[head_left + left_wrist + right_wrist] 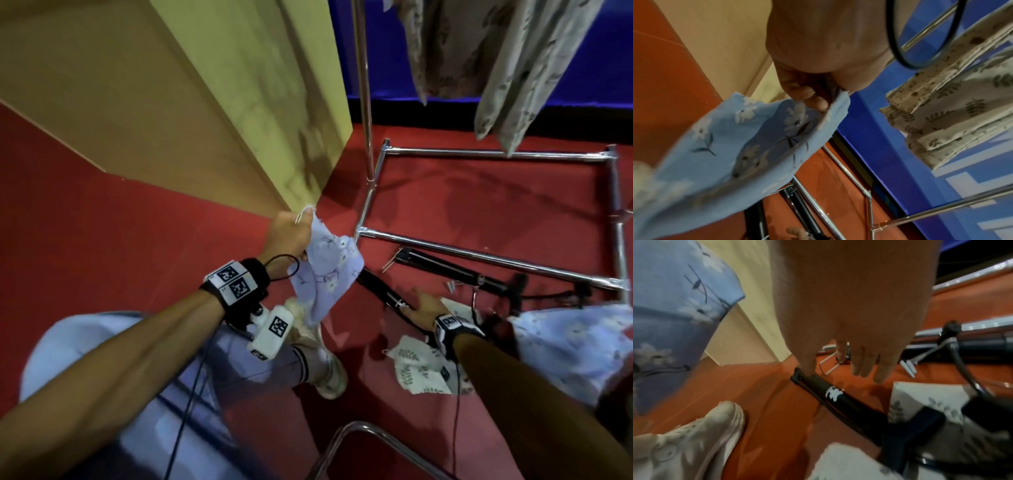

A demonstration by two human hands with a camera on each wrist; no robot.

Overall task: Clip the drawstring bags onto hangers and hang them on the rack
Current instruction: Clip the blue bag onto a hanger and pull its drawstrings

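Pinched the blue floral bag [325, 274] by a top corner between thumb and curled fingers of the left hand [287, 236], raised clear of the red floor, with the cloth drooping toward 5 o'clock. Reached down at 4 o'clock from there with the right hand [423, 306], fingers [865, 366] straight and a little apart, gripping nothing, poised just over the black hanger [830, 391] on the floor; could not tell thumb contact with its bar. Judged to be the hanger pick-up, with clipping yet to come. Best done by closing round the bar near its middle rather than its end, then lifting it free of the second hanger [445, 267] lying just beyond at 1 o'clock and of the leaf-print bag [421, 363] at 6 o'clock, without dragging either along. Worth keeping the pinch on the blue cloth firm and close to the hem, and bringing hanger up to bag, not bag down to floor. Worth spreading the top edge flat before closing either clip, to avoid a slip from a bunched bite. Stood waiting at 12 o'clock: the rack [363, 68], with hung bags [513, 68] already on it toward 1 o'clock.
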